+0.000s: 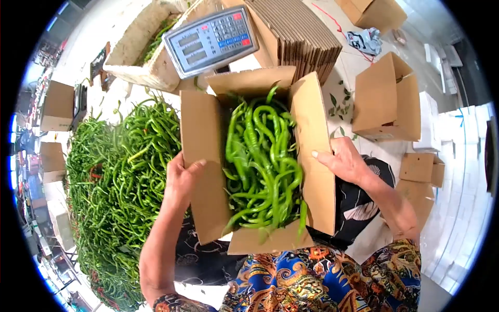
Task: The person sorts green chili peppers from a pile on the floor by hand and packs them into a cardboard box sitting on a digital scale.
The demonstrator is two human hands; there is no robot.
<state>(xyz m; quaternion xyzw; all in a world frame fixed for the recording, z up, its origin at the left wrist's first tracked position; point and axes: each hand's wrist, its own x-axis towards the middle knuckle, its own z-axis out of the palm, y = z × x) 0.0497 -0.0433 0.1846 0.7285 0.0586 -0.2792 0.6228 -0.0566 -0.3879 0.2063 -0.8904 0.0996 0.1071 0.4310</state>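
Between my two hands is an open cardboard box with its flaps spread outward. Long green chili peppers fill it, and a few hang over the near flap. My left hand grips the left flap, thumb on the inner face and fingers behind it. On the opposite side, my right hand pinches the right flap the same way, its fingers partly hidden behind the cardboard. Beyond the box's far flap stands a digital scale display with a keypad.
A big heap of green peppers lies to the left. Behind are a foam box and a stack of flattened cartons. An open carton, loose leaves and a plastic bag are at the right.
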